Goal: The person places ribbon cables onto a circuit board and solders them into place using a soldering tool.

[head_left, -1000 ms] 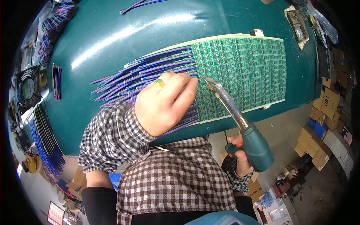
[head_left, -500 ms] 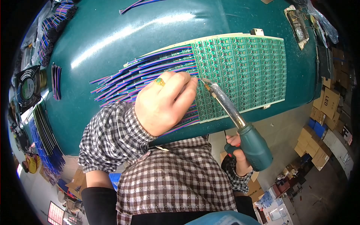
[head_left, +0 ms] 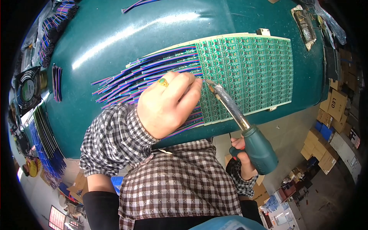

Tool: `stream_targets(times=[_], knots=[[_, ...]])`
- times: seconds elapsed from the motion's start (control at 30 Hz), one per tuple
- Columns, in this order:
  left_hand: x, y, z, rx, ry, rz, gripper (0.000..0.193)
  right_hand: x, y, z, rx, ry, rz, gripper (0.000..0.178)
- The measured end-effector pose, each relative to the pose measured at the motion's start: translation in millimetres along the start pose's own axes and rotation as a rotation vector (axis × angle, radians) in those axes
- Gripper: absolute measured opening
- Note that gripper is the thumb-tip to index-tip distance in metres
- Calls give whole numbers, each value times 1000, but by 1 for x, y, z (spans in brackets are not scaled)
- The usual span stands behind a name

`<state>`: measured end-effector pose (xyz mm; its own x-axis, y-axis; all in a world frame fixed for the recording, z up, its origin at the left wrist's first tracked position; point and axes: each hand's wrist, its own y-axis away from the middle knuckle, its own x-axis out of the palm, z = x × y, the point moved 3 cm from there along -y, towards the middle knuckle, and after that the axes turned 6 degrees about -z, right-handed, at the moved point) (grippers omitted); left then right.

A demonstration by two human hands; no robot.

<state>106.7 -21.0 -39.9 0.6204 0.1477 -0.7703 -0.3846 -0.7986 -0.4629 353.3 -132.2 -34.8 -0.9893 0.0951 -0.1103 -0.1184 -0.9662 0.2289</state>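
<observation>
The soldering iron [head_left: 245, 128] lies slanted across the near edge of the green circuit-board panel [head_left: 249, 73], its metal tip touching the panel's left margin where the coloured ribbon wires [head_left: 153, 74] end. It looks stiff and fairly light, the weight sitting back in its thick teal handle, and that handle is the only safe place to hold; the bare metal shaft ahead of it is probably hot. The right hand [head_left: 240, 151] is closed round the lower end of the handle, fingers wrapped, well back from the tip. Just left of the tip, the left hand [head_left: 168, 103], wearing a ring with a green stone, presses its curled fingertips down on the wire ends beside the panel edge; whether it pinches a single wire cannot be told. The wires look thin, soft and springy, likely to lift unless pinned close to the joint. The panel is thin, flat and probably brittle along its scored rows, best left lying on the teal tabletop [head_left: 115, 42]. Beyond the left hand, more wire bundles [head_left: 57, 82] and a small black fan [head_left: 27, 90] sit near the table's edge.
</observation>
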Motion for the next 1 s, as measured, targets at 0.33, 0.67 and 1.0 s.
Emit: stream_targets(times=[0.33, 0.67, 1.0], knots=[[0, 0, 0, 1, -3, -5, 34, 0, -4, 5, -83, 70, 28, 52], [0, 1, 1, -4, 13, -1, 35, -3, -4, 4, -24, 72, 54, 49], [-1, 1, -1, 21, -17, 1, 34, -7, 6, -9, 51, -23, 28, 61]])
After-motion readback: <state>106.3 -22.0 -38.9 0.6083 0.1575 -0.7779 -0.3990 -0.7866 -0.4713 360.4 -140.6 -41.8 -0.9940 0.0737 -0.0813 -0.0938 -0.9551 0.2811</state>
